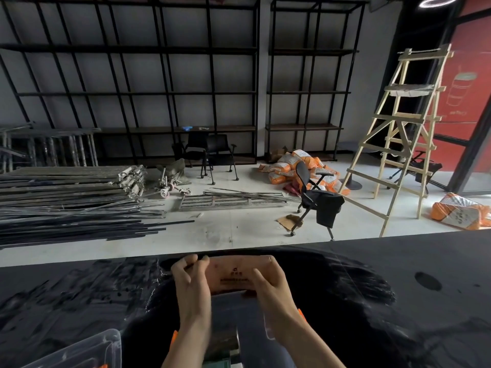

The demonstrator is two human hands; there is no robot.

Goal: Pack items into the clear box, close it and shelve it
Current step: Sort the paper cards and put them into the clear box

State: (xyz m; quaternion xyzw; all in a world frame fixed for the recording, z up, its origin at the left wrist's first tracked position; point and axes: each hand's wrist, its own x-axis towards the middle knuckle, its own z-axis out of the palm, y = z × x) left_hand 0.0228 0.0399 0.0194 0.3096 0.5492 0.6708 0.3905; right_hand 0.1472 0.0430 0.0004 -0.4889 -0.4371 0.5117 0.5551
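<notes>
A: Pouch (239,274) between both hands, flat and pale orange, a small dark logo and lines of print on its face, held over the black tabletop (425,261).
B: And the grips?
A: Left hand (190,281) pinches the pouch's upper left corner, fingers curled. Right hand (271,290) is closed on its lower right edge, thumb lying across the front.
B: The clear box?
A: Clear box (255,322) sits open just below the pouch, near the body, orange latches at its sides. Another clear lid (87,351) lies at lower left.

Left grip (191,281) and right grip (269,284) both curled, forearms extended forward.
</notes>
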